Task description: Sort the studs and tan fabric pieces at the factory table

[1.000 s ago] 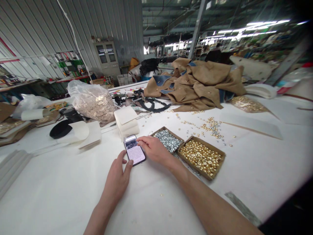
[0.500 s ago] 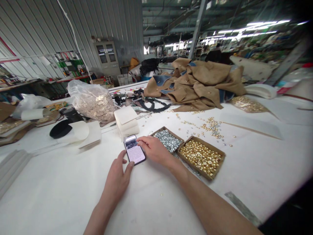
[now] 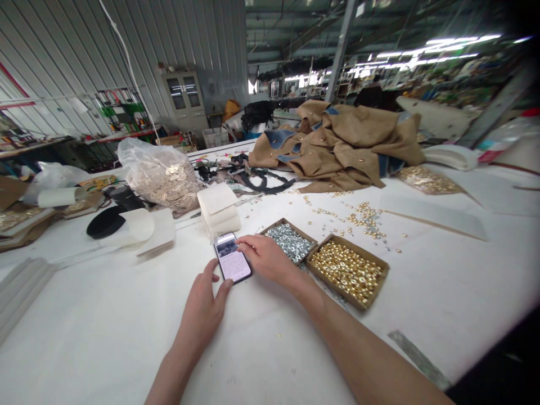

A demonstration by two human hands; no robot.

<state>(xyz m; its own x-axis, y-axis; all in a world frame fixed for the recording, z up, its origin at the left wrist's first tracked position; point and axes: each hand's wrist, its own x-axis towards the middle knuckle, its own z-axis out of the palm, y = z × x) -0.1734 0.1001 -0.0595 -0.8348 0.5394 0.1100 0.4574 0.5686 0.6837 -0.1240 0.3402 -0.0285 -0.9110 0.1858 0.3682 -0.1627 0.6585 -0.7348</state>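
Note:
A smartphone (image 3: 233, 261) lies face up at the middle of the white table, its lit screen showing a dark picture above lines of text. My left hand (image 3: 205, 304) grips its lower left side, thumb at the bottom edge and fingers along the left edge. At the upper right edge of the phone is my right hand (image 3: 266, 260), fingers curled, with the fingertips and thumb on the phone. Just beyond the right hand stand a box of silver metal pieces (image 3: 291, 242) and a box of gold metal pieces (image 3: 348, 271).
Loose gold pieces (image 3: 365, 219) are scattered behind the boxes. Further back lie brown fabric pieces (image 3: 337, 140) in a heap and a plastic bag of small beige parts (image 3: 160, 174). A white roll (image 3: 217, 205) touches the area behind the phone. A grey strip (image 3: 417, 357) lies at the right front.

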